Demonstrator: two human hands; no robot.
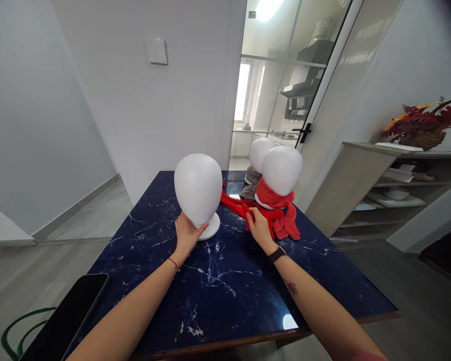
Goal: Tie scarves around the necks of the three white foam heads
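A white, featureless mannequin head [197,185] on a round base stands on the dark blue marbled table [206,291]. My left hand [188,234] is wrapped round its neck, and the far fingers are hidden behind it. To the right, my right hand [259,228] has its fingers closed on a bright red scarf [231,201], which stretches left behind the mannequin head. Just beyond that hand stands a second mannequin head [282,170] with a lighter red scarf [268,194] round its neck, one end hanging on the table. A third mannequin head [260,154] behind it wears a grey-brown scarf [251,183].
A black phone or tablet [65,318] lies at the lower left, with a green cord [26,321] beside it. Behind the table are a wall and a glass door [278,75]. Shelves [398,185] stand at the right, topped by a basket of red leaves [423,135].
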